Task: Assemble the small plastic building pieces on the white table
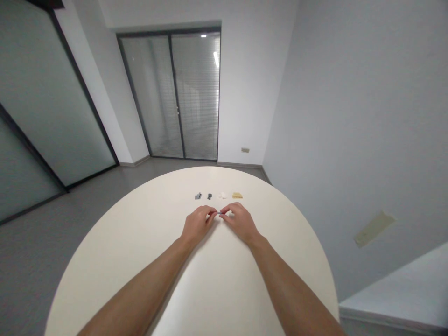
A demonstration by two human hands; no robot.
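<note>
My left hand (200, 221) and my right hand (241, 223) meet over the middle of the white round table (140, 261). Between their fingertips they pinch one small grey piece (219, 213), each at its own end. It is too small and too covered by fingers for me to tell its kind. Just beyond the hands lies a row of small parts: grey pieces (198, 196), dark grey pieces (209, 196), white pieces (223, 196) and yellowish tan pieces (237, 195). Neither hand touches that row.
A plain wall (350, 140) runs close along the table's right side, with a beige patch (374, 228) on it. Behind the table is a glass door with blinds (196, 93). Frosted glass panels (52, 102) stand at the left, beyond grey floor (35, 252).
</note>
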